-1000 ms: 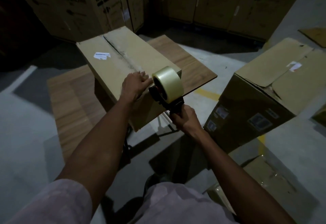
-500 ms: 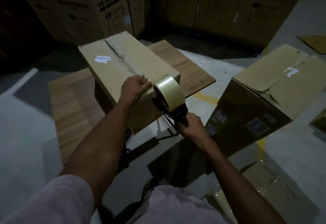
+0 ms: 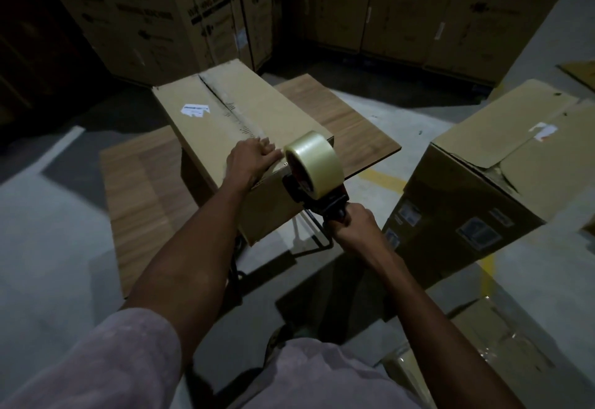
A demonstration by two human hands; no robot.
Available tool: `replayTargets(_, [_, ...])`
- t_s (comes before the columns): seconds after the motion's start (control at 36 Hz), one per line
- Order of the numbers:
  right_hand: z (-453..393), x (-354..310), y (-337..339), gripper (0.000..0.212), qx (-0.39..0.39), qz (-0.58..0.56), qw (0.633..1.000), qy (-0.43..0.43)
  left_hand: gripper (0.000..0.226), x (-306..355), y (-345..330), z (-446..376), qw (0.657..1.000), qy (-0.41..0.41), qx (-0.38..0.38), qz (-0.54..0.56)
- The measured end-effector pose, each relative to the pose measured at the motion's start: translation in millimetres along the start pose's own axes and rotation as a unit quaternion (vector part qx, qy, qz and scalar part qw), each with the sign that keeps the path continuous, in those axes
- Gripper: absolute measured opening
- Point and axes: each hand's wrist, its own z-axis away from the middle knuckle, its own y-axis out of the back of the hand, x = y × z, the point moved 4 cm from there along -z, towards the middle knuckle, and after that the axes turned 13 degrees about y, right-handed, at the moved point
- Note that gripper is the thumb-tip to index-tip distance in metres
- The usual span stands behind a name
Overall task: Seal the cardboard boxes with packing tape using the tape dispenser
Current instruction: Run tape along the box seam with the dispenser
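A long cardboard box (image 3: 206,125) lies on a wooden table (image 3: 145,189), its top flaps meeting in a centre seam that carries a strip of tape. My left hand (image 3: 249,160) presses flat on the box's near end, fingers straight beside the seam. My right hand (image 3: 352,226) grips the handle of the tape dispenser (image 3: 310,180), whose roll of clear tape (image 3: 314,162) sits at the box's near top edge, over the front face.
A second cardboard box (image 3: 502,176) with a white label stands tilted to the right on the floor. Tall printed cartons (image 3: 154,12) line the back wall. Flattened cardboard (image 3: 489,341) lies at the lower right. The floor is grey concrete with yellow marks.
The dispenser and my right hand have drawn slightly down and toward me over the box's near edge. My left hand stays pressed on the box top.
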Motion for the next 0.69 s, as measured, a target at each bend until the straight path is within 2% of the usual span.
replayTargets(0.19, [-1,6,-2,0.014,0.007,-0.012,1.0,-0.017,0.055,1,0,1,1.0,-0.001,-0.002,-0.018])
replayTargets(0.33, [0,5,5,0.026,0.007,-0.027,0.999,-0.024,0.055,2,0,0,1.0,0.004,-0.004,-0.007])
replayTargets(0.44, [12,14,10,0.024,-0.012,-0.025,0.999,-0.035,0.059,2,1,2,1.0,0.003,-0.007,-0.008])
replayTargets(0.53, [18,18,5,0.022,-0.004,-0.021,0.999,-0.037,0.053,2,0,3,1.0,-0.003,0.012,-0.024])
replayTargets(0.69, [4,20,-15,0.018,-0.025,0.06,0.997,-0.046,0.056,3,0,5,1.0,0.009,0.023,-0.004])
